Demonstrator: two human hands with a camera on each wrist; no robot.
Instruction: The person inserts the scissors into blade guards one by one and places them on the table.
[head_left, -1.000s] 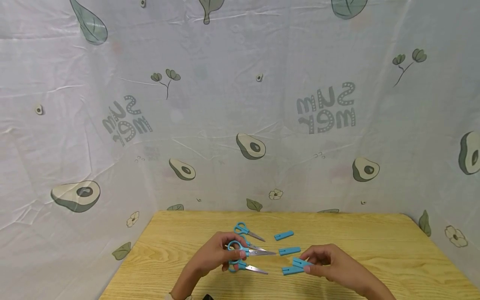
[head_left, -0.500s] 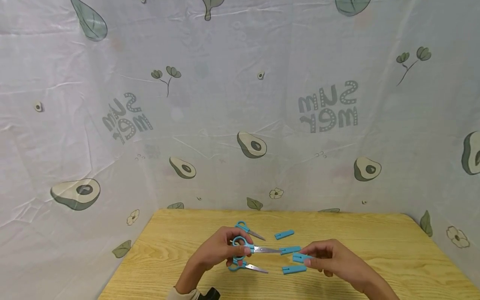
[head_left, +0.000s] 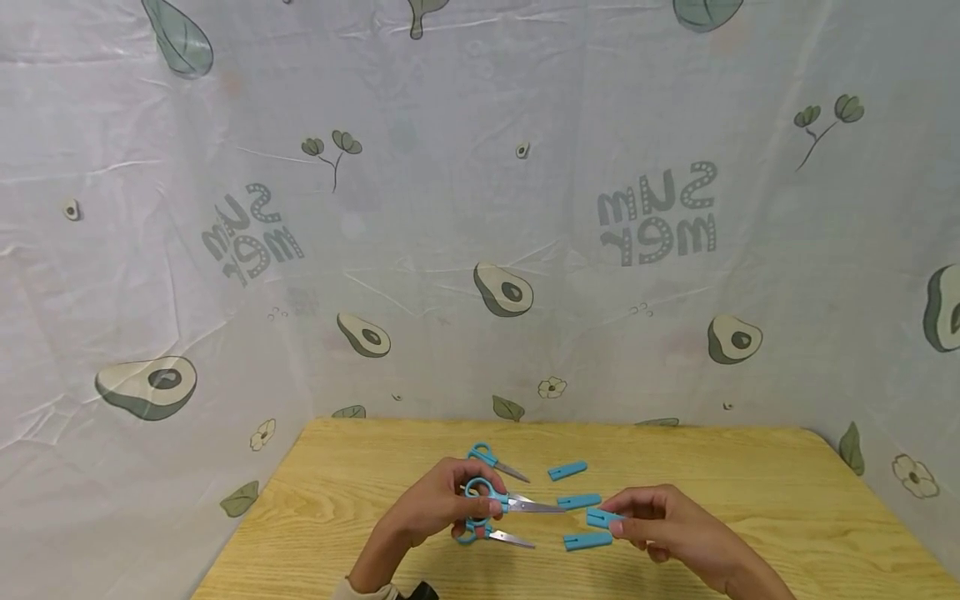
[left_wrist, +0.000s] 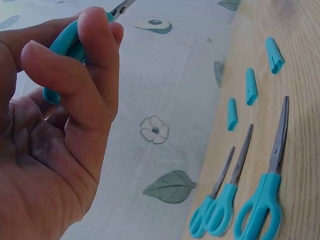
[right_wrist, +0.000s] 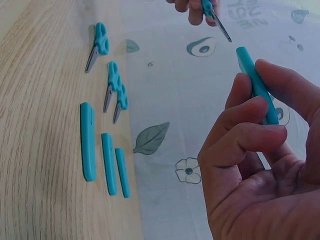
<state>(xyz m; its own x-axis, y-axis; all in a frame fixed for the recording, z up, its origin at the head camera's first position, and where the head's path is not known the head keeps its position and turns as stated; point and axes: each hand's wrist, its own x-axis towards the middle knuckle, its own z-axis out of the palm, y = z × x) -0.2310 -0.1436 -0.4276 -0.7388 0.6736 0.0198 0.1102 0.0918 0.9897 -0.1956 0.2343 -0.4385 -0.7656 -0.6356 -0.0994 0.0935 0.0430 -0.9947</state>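
Observation:
My left hand (head_left: 442,507) pinches the turquoise handle of a pair of scissors (head_left: 531,504), blades closed and pointing right. In my right hand (head_left: 671,529) is a turquoise blade cover (right_wrist: 257,86), gripped between thumb and fingers, its slotted end facing the scissors. A short gap separates the blade tip from this cover in the right wrist view. Beneath, on the table, lie three more scissors (left_wrist: 260,206), tips toward three loose covers (head_left: 588,542). From the head camera, the middle pair is largely hidden by my left hand and the held scissors.
The wood-grain table (head_left: 750,483) reaches back to a pale printed curtain (head_left: 435,225) with avocados and leaves, which also hangs along both sides. A sleeve cuff and a black strap (head_left: 423,592) show at my left wrist.
My left hand has moved the scissors slightly right, toward the held cover. My right hand has risen a little, and its cover no longer overlaps the nearest one on the table.

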